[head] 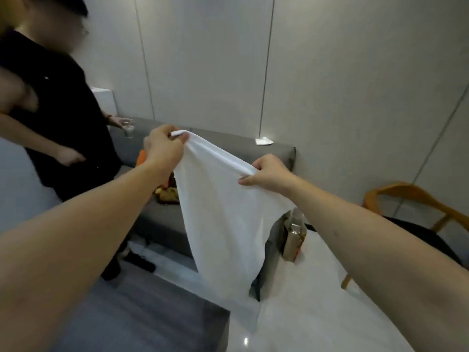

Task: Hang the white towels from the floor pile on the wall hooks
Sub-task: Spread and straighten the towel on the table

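Hanging from its top edge, the white towel [223, 214] is stretched between both hands so it falls flat and open, probably to find an edge that will sit on a hook. The left hand [162, 146] pinches one upper corner, raised higher; the right hand [266, 174] grips the hem lower down, so the edge slopes. The cloth is plain, unmarked and soft, draping to a narrower bottom in front of a grey sofa [228, 143]. No wall hooks show here. A bottle [294, 237] stands just behind it; another person [63, 110] stands to the left, holding a glass [127, 127].
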`<state>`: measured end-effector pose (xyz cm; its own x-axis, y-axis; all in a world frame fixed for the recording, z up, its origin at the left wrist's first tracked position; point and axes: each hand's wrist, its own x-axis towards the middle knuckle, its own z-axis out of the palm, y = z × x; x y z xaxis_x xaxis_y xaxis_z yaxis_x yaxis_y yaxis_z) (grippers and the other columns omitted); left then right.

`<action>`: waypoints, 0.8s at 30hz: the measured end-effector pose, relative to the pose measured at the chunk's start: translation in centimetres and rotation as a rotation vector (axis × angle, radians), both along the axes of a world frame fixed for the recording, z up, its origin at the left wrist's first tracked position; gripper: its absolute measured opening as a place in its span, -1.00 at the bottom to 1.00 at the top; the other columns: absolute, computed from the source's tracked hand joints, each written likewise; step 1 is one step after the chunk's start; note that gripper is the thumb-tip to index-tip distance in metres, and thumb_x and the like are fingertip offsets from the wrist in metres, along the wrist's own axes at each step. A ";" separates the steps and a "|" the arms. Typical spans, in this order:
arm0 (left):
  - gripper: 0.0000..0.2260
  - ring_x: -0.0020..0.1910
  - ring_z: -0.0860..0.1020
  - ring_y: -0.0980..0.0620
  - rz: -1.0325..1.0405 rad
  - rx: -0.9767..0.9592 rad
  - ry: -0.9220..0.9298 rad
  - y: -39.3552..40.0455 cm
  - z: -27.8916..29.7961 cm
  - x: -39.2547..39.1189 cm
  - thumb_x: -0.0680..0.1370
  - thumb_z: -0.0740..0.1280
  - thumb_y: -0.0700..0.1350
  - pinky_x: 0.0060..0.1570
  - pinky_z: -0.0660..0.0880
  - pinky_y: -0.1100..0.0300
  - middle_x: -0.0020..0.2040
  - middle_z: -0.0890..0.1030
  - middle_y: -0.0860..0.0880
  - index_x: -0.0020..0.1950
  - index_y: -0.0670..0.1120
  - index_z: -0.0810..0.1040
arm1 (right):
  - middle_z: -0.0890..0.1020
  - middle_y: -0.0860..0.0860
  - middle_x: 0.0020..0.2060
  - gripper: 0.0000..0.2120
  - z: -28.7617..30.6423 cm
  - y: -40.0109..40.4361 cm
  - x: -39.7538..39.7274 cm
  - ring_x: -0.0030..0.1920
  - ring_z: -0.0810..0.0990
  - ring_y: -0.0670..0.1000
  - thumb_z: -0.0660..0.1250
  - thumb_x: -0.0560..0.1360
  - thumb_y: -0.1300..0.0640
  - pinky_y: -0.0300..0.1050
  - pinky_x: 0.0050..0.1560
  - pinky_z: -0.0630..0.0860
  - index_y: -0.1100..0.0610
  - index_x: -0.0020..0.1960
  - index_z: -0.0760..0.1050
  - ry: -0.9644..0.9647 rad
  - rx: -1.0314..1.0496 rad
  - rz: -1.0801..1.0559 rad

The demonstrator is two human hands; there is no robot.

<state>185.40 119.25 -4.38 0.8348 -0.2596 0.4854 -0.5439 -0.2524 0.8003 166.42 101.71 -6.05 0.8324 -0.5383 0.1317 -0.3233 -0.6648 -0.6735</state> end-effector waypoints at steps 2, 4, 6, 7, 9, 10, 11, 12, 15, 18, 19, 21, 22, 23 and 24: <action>-0.90 -0.17 0.52 0.07 0.113 0.010 -0.026 3.3 0.0 1.5 0.47 0.36 0.07 -0.19 0.38 0.23 -0.27 0.57 0.14 -0.16 0.07 0.59 | 0.39 -0.13 -0.59 -0.64 0.0 0.7 3.8 -0.54 0.36 -0.15 0.57 0.32 0.05 -0.27 -0.52 0.26 0.09 -0.47 0.43 0.025 -0.054 0.102; -0.92 -0.14 0.55 0.06 0.225 0.020 -0.031 6.7 -0.1 2.2 0.47 0.36 0.05 -0.15 0.43 0.20 -0.24 0.59 0.12 -0.16 0.08 0.61 | 0.43 -0.06 -0.52 -0.67 -0.2 1.7 7.0 -0.47 0.41 -0.08 0.53 0.34 0.08 -0.20 -0.44 0.29 0.11 -0.44 0.44 0.041 -0.104 0.205; -0.94 -0.13 0.56 0.03 0.336 0.036 -0.011 10.0 -0.3 2.0 0.49 0.37 0.03 -0.16 0.44 0.19 -0.22 0.59 0.09 -0.18 0.10 0.58 | 0.51 -0.02 -0.45 -0.74 -0.5 2.6 9.6 -0.39 0.48 -0.03 0.50 0.38 0.09 -0.17 -0.41 0.33 0.16 -0.38 0.51 0.052 -0.152 0.293; -0.94 -0.13 0.56 0.01 0.398 0.044 -0.006 11.6 -0.5 1.6 0.49 0.37 0.02 -0.14 0.46 0.17 -0.20 0.60 0.06 -0.18 0.09 0.58 | 0.56 0.00 -0.40 -0.78 -0.7 3.0 10.5 -0.35 0.52 -0.01 0.49 0.40 0.08 -0.17 -0.39 0.36 0.18 -0.32 0.57 0.053 -0.183 0.334; -0.94 -0.14 0.56 -0.02 0.541 0.055 0.006 14.4 -0.9 0.3 0.48 0.38 0.01 -0.11 0.48 0.15 -0.21 0.61 0.03 -0.16 0.06 0.60 | 0.61 0.02 -0.33 -0.80 -0.8 3.7 12.2 -0.27 0.55 0.00 0.46 0.44 0.06 -0.17 -0.35 0.41 0.19 -0.23 0.64 0.054 -0.246 0.418; -0.94 -0.16 0.56 -0.02 0.605 0.053 0.020 15.6 -1.1 -0.6 0.48 0.38 0.01 -0.13 0.48 0.16 -0.23 0.61 0.04 -0.17 0.06 0.60 | 0.62 0.02 -0.30 -0.81 -0.8 4.1 12.9 -0.25 0.56 0.00 0.44 0.46 0.05 -0.17 -0.33 0.43 0.18 -0.21 0.65 0.050 -0.268 0.457; -0.93 -0.17 0.56 -0.02 0.657 0.051 0.032 16.5 -1.4 -1.7 0.48 0.38 0.01 -0.14 0.46 0.17 -0.25 0.60 0.04 -0.17 0.06 0.59 | 0.63 0.02 -0.28 -0.83 -0.8 4.5 13.4 -0.24 0.56 -0.01 0.43 0.48 0.06 -0.16 -0.30 0.45 0.15 -0.19 0.66 0.041 -0.290 0.492; -0.93 -0.17 0.56 -0.03 0.703 0.057 0.040 17.3 -1.6 -2.8 0.49 0.38 0.01 -0.14 0.45 0.18 -0.24 0.59 0.03 -0.17 0.06 0.59 | 0.64 0.01 -0.27 -0.86 -0.7 5.0 13.7 -0.24 0.56 -0.03 0.41 0.48 0.07 -0.15 -0.28 0.47 0.12 -0.17 0.67 0.026 -0.316 0.522; -0.94 -0.13 0.57 -0.04 0.823 0.097 0.045 19.1 -2.1 -6.2 0.51 0.39 0.00 -0.09 0.48 0.17 -0.19 0.62 0.00 -0.14 0.05 0.60 | 0.64 -0.01 -0.26 -0.87 -0.7 6.5 14.0 -0.28 0.55 -0.06 0.35 0.48 0.11 -0.15 -0.37 0.46 0.06 -0.17 0.66 -0.013 -0.370 0.588; -0.94 -0.12 0.56 -0.04 0.927 0.138 0.033 20.6 -2.3 -9.6 0.51 0.38 0.00 -0.08 0.48 0.16 -0.16 0.63 0.00 -0.13 0.06 0.62 | 0.63 0.00 -0.24 -0.87 -1.0 8.0 13.9 -0.25 0.57 -0.02 0.33 0.49 0.09 -0.18 -0.36 0.42 0.05 -0.14 0.65 -0.033 -0.362 0.649; -0.94 -0.12 0.55 -0.03 0.957 0.148 0.033 21.1 -2.3 -10.6 0.51 0.38 0.01 -0.10 0.45 0.17 -0.15 0.63 0.00 -0.14 0.07 0.61 | 0.63 0.00 -0.21 -0.87 -1.0 8.5 13.8 -0.22 0.58 0.00 0.33 0.49 0.08 -0.16 -0.30 0.45 0.04 -0.13 0.66 -0.049 -0.360 0.665; -0.93 -0.10 0.55 -0.03 1.005 0.153 0.030 21.8 -2.0 -12.3 0.51 0.38 0.02 -0.08 0.45 0.16 -0.14 0.62 0.01 -0.14 0.07 0.61 | 0.63 0.02 -0.21 -0.86 -0.7 9.5 13.7 -0.19 0.60 0.04 0.33 0.50 0.07 -0.12 -0.22 0.50 0.05 -0.11 0.66 -0.088 -0.378 0.695; -0.93 -0.08 0.55 -0.05 1.026 0.154 0.026 22.2 -1.8 -12.9 0.52 0.38 0.01 -0.05 0.48 0.13 -0.12 0.63 0.00 -0.12 0.05 0.62 | 0.63 0.03 -0.21 -0.85 -0.4 10.1 13.6 -0.19 0.60 0.06 0.32 0.50 0.06 -0.09 -0.19 0.54 0.07 -0.11 0.66 -0.102 -0.391 0.705; -0.91 -0.06 0.56 -0.06 1.050 0.158 0.019 22.6 -1.5 -13.6 0.52 0.38 0.01 -0.01 0.50 0.11 -0.10 0.63 -0.02 -0.09 0.03 0.64 | 0.62 0.05 -0.22 -0.84 -0.1 10.5 13.6 -0.18 0.60 0.09 0.31 0.50 0.06 -0.06 -0.16 0.58 0.09 -0.11 0.65 -0.116 -0.404 0.712; -0.90 -0.05 0.56 -0.07 1.077 0.160 0.011 23.1 -1.2 -14.0 0.52 0.38 0.01 0.01 0.51 0.11 -0.08 0.64 -0.03 -0.07 0.01 0.65 | 0.62 0.07 -0.21 -0.83 0.1 11.0 13.7 -0.17 0.60 0.11 0.31 0.50 0.07 -0.02 -0.13 0.60 0.11 -0.10 0.64 -0.130 -0.414 0.718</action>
